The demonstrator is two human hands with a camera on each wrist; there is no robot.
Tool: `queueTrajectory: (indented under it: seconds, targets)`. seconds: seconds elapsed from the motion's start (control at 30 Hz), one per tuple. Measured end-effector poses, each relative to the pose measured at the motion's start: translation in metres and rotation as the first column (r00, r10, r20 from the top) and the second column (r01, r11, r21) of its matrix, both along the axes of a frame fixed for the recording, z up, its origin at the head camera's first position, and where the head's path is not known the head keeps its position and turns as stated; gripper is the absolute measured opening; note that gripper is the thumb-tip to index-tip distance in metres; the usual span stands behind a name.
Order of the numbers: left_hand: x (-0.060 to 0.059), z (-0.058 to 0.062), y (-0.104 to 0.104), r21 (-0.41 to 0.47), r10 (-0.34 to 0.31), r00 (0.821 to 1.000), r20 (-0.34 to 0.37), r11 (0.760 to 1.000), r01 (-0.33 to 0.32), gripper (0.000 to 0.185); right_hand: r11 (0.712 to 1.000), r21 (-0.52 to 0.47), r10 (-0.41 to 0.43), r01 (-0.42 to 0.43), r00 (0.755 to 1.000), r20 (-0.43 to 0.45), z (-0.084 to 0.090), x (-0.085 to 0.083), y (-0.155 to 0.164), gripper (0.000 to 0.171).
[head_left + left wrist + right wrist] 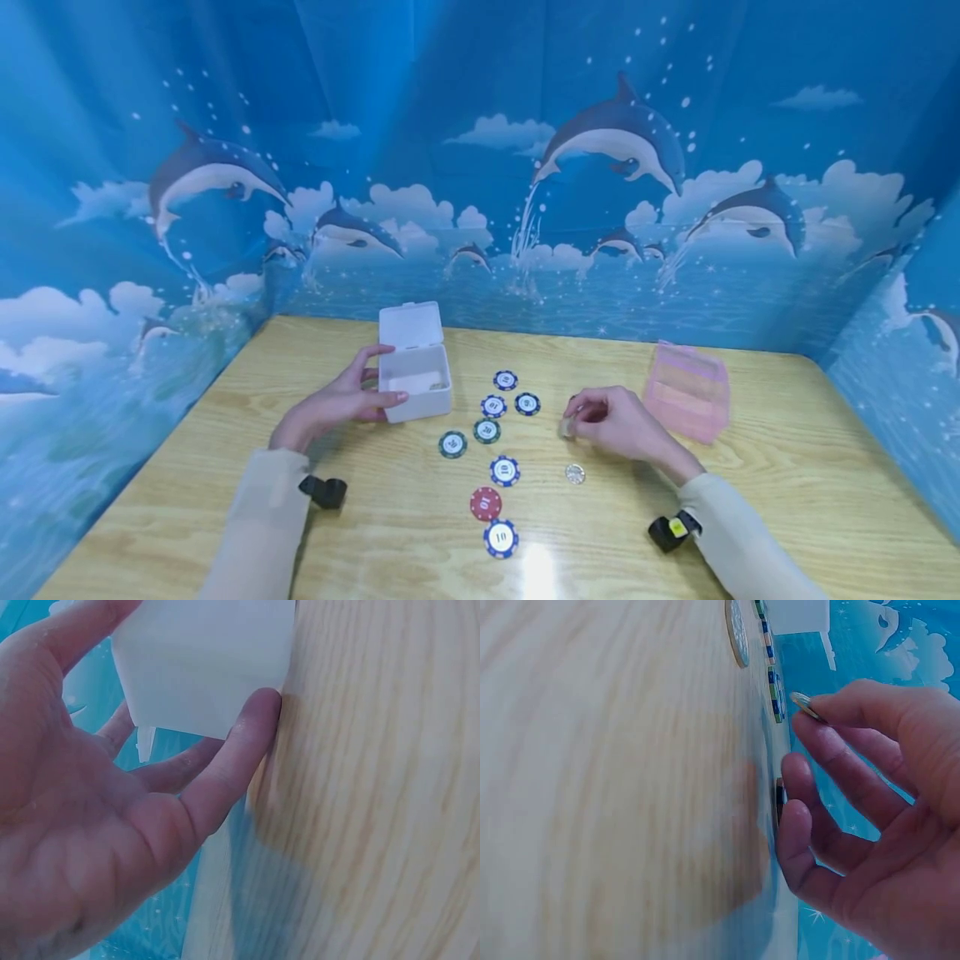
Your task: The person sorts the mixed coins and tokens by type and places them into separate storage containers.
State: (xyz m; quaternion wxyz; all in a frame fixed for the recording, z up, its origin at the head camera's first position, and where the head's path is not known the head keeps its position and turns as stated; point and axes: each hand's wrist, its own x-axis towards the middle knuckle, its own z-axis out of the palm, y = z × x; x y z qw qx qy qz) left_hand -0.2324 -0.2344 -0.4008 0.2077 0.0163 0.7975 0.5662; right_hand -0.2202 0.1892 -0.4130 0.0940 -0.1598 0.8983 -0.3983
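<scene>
1. Dolphin-printed blue backdrop (480, 167) wraps the scene on three sides, and a pale wooden desk (750, 517) carries everything.
2. Over to the left hand (330, 408): it grasps the white box (415, 385), thumb on the near side, fingers (232, 761) round the far side. The left wrist view shows the thumb tip pressed against the box's lower corner, right at the desk.
3. That box stands open, its lid (409, 324) tipped up behind it, with something pale lying inside; I cannot tell what.
4. Now the right hand (615, 421): fingers curled, pinching a small silvery coin (566, 427) just above the desk. The right wrist view confirms it, the coin (804, 706) nipped between thumb and forefinger tip.
5. Just below that hand, a second silver coin (575, 473) lies flat on the desk.
6. Between the two hands, poker chips are scattered: three blue chips (506, 381) and two green chips (487, 431) close beside the box, then another blue chip (505, 471), a red chip (485, 503) and a blue chip (501, 538) nearer the person.
7. Beyond the right hand's knuckles sits a pink translucent pouch (687, 390), apart from the fingers.
</scene>
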Motion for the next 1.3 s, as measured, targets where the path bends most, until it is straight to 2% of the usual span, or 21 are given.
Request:
queueTrajectory:
  seconds: [0.27,0.53,0.8,1.3]
  targets:
    - [0.0,0.001,0.001,-0.004,-0.007,1.0,0.0,1.0,0.007,0.099,0.991,-0.107,-0.08,0.082,0.997,0.022,0.0,-0.002,-0.005,0.021]
    - [0.0,0.0,0.003,-0.001,0.009,1.0,0.007,1.0,-0.009,0.1,0.967,-0.202,-0.15,0.157,0.987,0.05,0.001,-0.006,-0.012,0.024]
    - [0.0,0.001,0.002,-0.008,0.015,1.0,0.01,1.0,-0.015,0.101,0.929,-0.311,-0.184,0.201,0.979,0.086,0.006,-0.008,-0.022,0.029]
    - [0.0,0.003,0.003,-0.012,0.027,0.999,0.028,1.0,-0.027,0.1,0.881,-0.41,-0.198,0.236,0.971,0.134,0.012,-0.012,-0.046,0.03]
